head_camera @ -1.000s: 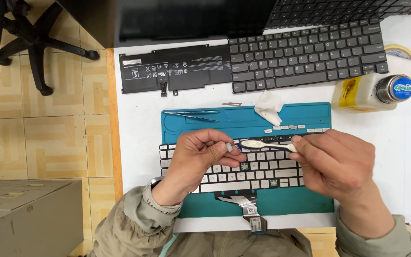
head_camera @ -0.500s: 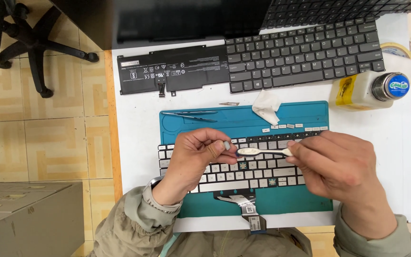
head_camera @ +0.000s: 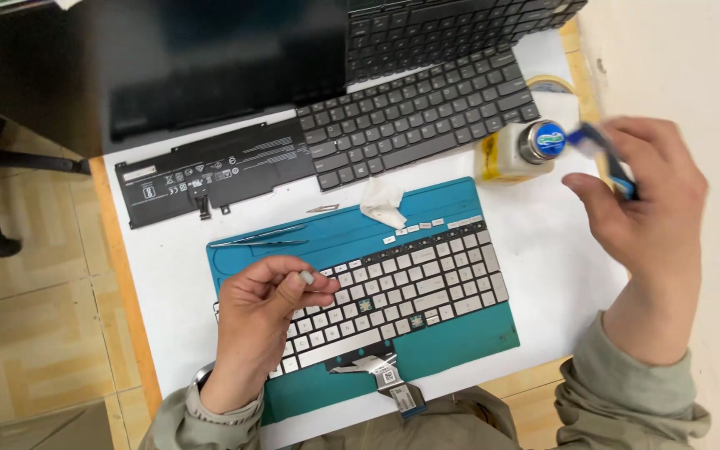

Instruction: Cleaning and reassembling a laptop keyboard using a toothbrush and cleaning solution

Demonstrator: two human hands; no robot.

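My left hand (head_camera: 264, 329) rests on the left end of a silver laptop keyboard (head_camera: 414, 287) and pinches a small grey keycap (head_camera: 307, 277) between thumb and forefinger. The keyboard lies on a teal work mat (head_camera: 460, 346), with a few key spots bare. My right hand (head_camera: 647, 208) is raised at the right, shut on a blurred blue tool (head_camera: 606, 158). The tool's tip is next to the blue cap of a yellowish bottle (head_camera: 500, 157).
Loose keycaps (head_camera: 437, 223), a crumpled white tissue (head_camera: 381, 202) and tweezers (head_camera: 260, 237) lie along the mat's far edge. Behind it are a black battery pack (head_camera: 210, 177), a dark keyboard (head_camera: 418, 121) and a black laptop screen (head_camera: 210, 67). A ribbon cable (head_camera: 385, 375) hangs off the silver keyboard's near edge.
My right hand has left the keyboard and swung up to the right, beside the bottle. My left hand still pinches the keycap over the keyboard. The view has shifted.
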